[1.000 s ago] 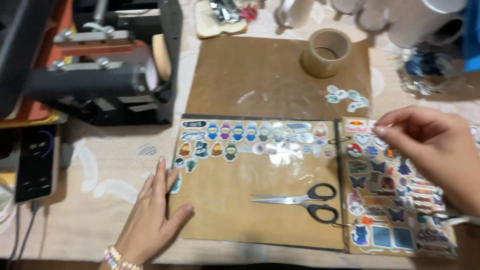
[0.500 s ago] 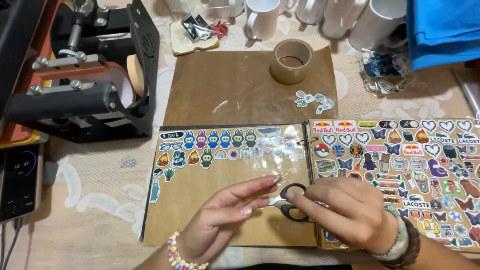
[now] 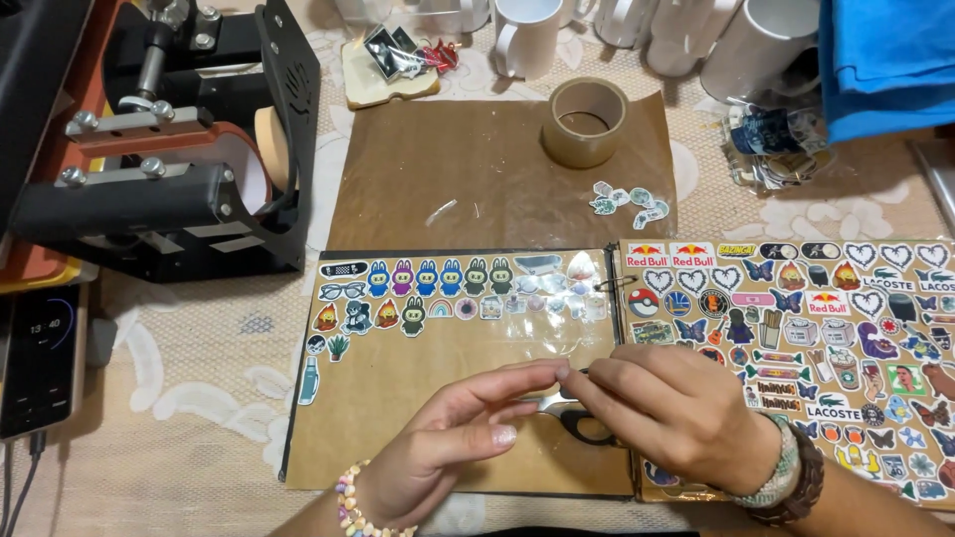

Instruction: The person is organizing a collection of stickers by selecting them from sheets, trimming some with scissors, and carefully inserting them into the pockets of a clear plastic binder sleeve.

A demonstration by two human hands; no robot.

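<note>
The bench [image 3: 199, 398] carries, far beyond the left hand [image 3: 453, 438], a big black press machine [image 3: 169, 179]. Just under both hands lies an open sticker album [image 3: 398, 398] of brown pages, stiff and flat I think, easy to slide by its edge. Beyond the right hand [image 3: 676, 418] stand a tape roll [image 3: 585, 121] and white mugs [image 3: 527, 35], well apart. The scissors [image 3: 582, 423] lie under the hands, mostly hidden; they look hard and light, best taken by the black handles. The fingertips of both hands meet in a pinch, but what they hold is too small to tell; probably a thin sticker, very light and soft, which bends easily.
</note>
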